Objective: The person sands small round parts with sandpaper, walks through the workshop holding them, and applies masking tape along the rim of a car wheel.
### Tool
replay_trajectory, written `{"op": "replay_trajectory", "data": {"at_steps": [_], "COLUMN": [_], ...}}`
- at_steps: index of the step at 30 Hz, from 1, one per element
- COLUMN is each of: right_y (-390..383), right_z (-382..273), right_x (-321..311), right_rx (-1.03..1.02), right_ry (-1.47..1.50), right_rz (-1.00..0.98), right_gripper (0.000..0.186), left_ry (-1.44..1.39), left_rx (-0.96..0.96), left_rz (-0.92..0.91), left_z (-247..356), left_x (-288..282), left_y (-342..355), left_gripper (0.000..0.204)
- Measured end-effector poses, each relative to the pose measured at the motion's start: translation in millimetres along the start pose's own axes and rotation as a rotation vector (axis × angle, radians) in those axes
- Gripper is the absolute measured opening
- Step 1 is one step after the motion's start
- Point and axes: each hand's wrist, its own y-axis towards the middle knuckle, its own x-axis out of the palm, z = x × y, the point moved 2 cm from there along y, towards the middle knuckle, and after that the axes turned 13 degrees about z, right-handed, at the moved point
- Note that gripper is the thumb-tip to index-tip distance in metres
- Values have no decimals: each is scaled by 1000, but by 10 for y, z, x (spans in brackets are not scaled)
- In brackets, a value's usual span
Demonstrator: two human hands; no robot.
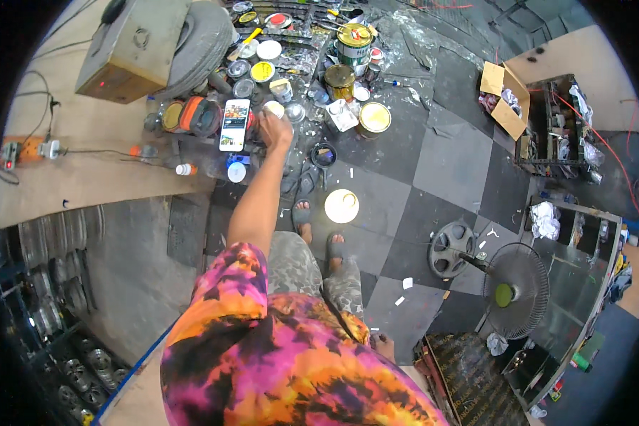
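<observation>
My left hand [275, 130] reaches forward over a crowd of paint containers. Its fingers are closed round a small container with a white top [274, 109], partly hidden by the hand. Just left of it a phone [235, 126] with a lit screen stands among the cans. A clear round container [295, 112] is close on its right. My right hand [383, 346] hangs low by my hip, mostly hidden by my shirt, and its fingers are too unclear to read. Between the feet and the cans lie a black-handled pan [324, 155] and a round cream lid [341, 206].
A large paint can [354, 44] and an open pale-yellow tin [375, 118] stand ahead on the checkered floor. A tyre [199, 50] and a metal box [133, 50] are at the left. Right are a fan [516, 291], a carton [504, 99] and shelving [575, 248].
</observation>
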Motion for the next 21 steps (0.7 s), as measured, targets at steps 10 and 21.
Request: {"op": "replay_trajectory", "data": {"at_steps": [10,21], "right_y": [808,661], "right_z": [-782,-2650], "right_x": [-13,1571], "right_rx": [-127,-584], "right_ry": [-228,-861], "right_rz": [-129,-169], "right_gripper": [16,21], "left_ry": [-477,-1020], "left_rx": [193,-315], "left_rz": [-560,235], "left_z": [-713,-1547], "left_x": [-1895,-5591], "left_y": [-2227,-447], "left_gripper": [21,26]}}
